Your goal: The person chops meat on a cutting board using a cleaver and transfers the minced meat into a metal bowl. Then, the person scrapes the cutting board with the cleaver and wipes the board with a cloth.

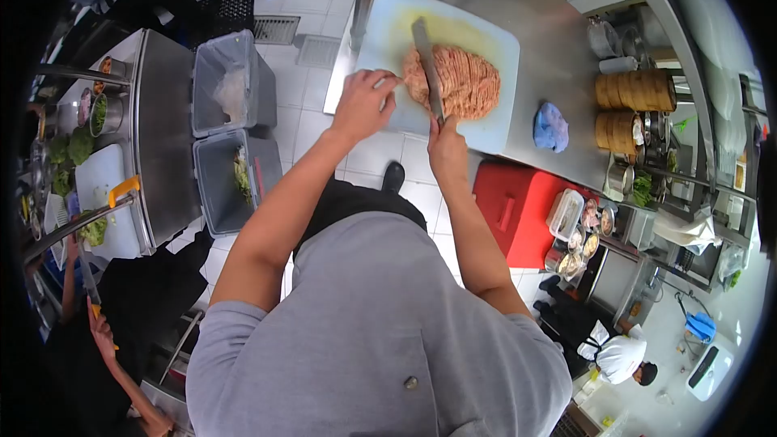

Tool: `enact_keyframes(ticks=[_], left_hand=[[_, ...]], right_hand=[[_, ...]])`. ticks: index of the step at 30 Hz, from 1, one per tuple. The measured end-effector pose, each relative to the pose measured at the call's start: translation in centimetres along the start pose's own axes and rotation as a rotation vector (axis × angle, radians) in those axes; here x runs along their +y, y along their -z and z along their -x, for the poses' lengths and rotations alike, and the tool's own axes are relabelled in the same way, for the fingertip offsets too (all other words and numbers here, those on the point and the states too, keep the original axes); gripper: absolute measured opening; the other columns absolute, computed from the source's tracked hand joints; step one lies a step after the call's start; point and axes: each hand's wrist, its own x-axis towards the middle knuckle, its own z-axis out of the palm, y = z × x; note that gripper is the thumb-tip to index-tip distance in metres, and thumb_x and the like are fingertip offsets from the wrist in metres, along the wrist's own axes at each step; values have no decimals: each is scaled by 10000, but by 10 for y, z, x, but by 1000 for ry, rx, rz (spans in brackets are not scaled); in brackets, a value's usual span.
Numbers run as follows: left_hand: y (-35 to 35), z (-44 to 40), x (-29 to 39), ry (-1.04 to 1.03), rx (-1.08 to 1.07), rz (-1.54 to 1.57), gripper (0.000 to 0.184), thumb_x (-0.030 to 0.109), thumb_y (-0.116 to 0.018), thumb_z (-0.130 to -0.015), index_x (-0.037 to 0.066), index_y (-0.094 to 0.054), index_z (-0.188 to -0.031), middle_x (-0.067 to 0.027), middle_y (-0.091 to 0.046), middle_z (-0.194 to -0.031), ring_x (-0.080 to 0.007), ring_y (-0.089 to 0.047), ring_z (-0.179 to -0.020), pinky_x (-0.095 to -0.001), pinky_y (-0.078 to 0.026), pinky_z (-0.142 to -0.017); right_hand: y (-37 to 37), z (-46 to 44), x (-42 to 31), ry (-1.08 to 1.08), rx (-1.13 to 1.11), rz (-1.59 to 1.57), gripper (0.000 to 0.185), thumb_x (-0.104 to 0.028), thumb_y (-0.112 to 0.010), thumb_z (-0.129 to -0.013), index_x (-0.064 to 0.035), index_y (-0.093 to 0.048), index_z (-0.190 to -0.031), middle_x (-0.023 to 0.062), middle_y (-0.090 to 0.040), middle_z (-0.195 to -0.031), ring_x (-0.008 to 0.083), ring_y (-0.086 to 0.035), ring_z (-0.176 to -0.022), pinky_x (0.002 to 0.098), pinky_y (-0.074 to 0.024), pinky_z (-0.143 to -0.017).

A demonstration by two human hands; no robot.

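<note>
A mound of minced meat (469, 81), scored with many parallel cuts, lies on a pale cutting board (498, 133). My right hand (447, 144) is wrapped round the handle of a long knife (431, 73). The blade lies across the left part of the meat and points away from me. My left hand (366, 103) hovers over the board's left edge, its fingers bent and apart. Its index fingertip comes close to the meat's left side; whether it touches cannot be made out.
A blue-purple crumpled cloth or bag (551, 128) lies on the steel counter (558, 57) beside the board. Bamboo steamers (635, 91) stand to the right. A red box (514, 214) is below the counter. Grey bins (235, 186) stand left. Co-workers are at left and lower right (619, 352).
</note>
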Motion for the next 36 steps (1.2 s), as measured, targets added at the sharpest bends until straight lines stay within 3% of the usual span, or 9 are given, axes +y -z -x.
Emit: enact_keyframes(ticks=[5,9,15,18,21,26,31,33,36], left_hand=[[-11,-10,3,-69,-142,-111,371,153,-653,-834,142,-655,-1206,-30,-593,-1317,-295,-520,-1225,-493,-381,-1025],[-26,-13,3,-9,-207,-73,353,114,-640,-819,134,-668,-1170,-33,-587,-1330,-310,-516,-1240,-550,-359,-1043],[-6,-6,5,30,-67,-29,330,72,-638,-822,117,-682,-1145,-21,-641,-1231,-286,-559,-1155,-454,-406,-1005],[1,-4,5,-6,-13,-34,321,61,-634,-824,120,-685,-1135,-18,-643,-1202,-279,-564,-1119,-433,-421,-973],[13,-9,-2,-23,24,-32,326,63,-639,-820,121,-681,-1137,-21,-638,-1188,-277,-560,-1113,-441,-417,-971],[24,5,-7,34,22,-7,337,74,-630,-838,136,-670,-1166,-25,-646,-1174,-271,-571,-1106,-431,-420,-957],[23,9,-13,30,58,-13,349,61,-643,-824,127,-663,-1167,-35,-630,-1176,-275,-571,-1096,-445,-414,-980],[27,8,-9,27,65,-13,352,64,-646,-824,130,-663,-1170,-34,-630,-1182,-274,-571,-1099,-445,-416,-978],[37,4,-11,8,94,-33,351,70,-652,-824,134,-665,-1169,-32,-628,-1199,-275,-572,-1098,-443,-418,-972]], right_hand=[[1,-14,13,22,-110,-22,398,-409,-488,-1035,-18,-442,-1094,341,-641,-729,552,-638,-737,642,-486,-631],[55,-13,-26,96,23,-135,324,-314,-545,-1030,-4,-453,-1061,318,-647,-748,524,-639,-743,599,-478,-587],[69,-6,-51,101,288,-347,295,-284,-546,-1029,-11,-443,-1075,302,-640,-719,518,-634,-701,573,-486,-568],[1,-6,-4,-75,-142,118,377,-404,-466,-1040,-33,-446,-1104,330,-653,-757,551,-643,-755,630,-505,-660],[3,-14,-6,-56,-129,19,395,-421,-454,-1041,-31,-446,-1104,326,-662,-770,565,-640,-784,648,-496,-689],[69,-12,-49,122,99,-199,242,-223,-576,-1024,-6,-497,-1098,248,-680,-770,474,-665,-723,499,-507,-569],[51,4,-53,172,335,-346,299,-260,-582,-1011,-2,-454,-1090,285,-654,-731,506,-646,-692,546,-503,-566],[0,-2,-11,-21,-107,83,351,-347,-541,-1022,-15,-450,-1083,304,-653,-732,522,-645,-695,568,-524,-594],[7,-14,-15,39,-92,43,356,-374,-505,-1032,-24,-438,-1041,318,-648,-728,533,-639,-692,595,-522,-608]])
